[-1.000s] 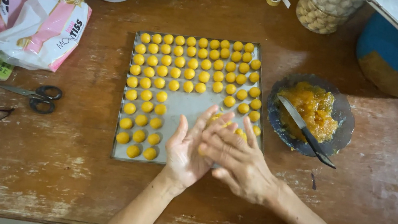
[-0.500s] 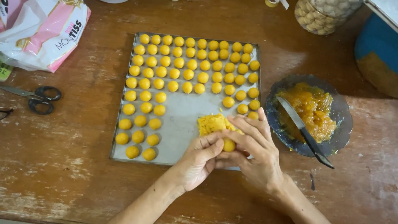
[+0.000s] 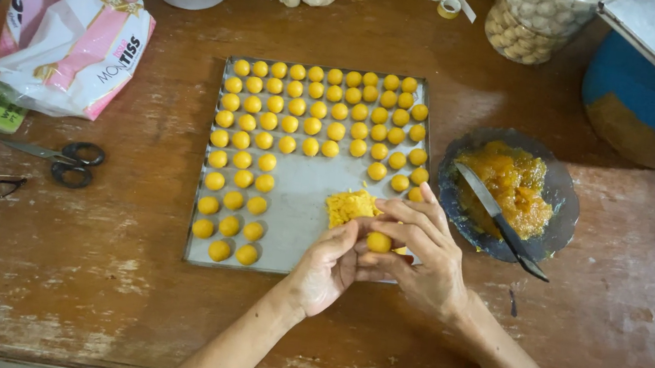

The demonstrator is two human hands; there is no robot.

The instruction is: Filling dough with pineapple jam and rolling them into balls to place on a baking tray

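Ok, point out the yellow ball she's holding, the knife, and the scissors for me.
yellow ball (image 3: 379, 242), head view, middle of the ball pinched between both hands' fingertips.
knife (image 3: 482, 196), head view, on the blade lying across the dark plate of filling.
scissors (image 3: 80, 164), head view, on the black handle loops.

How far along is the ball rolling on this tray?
Done: yellow balls fill the metal tray's top rows and left columns. In hand: the left hand and right hand hold one ball between fingertips. Left: a shredded yellow lump on the tray's bare middle, plus filling in the dark dish.
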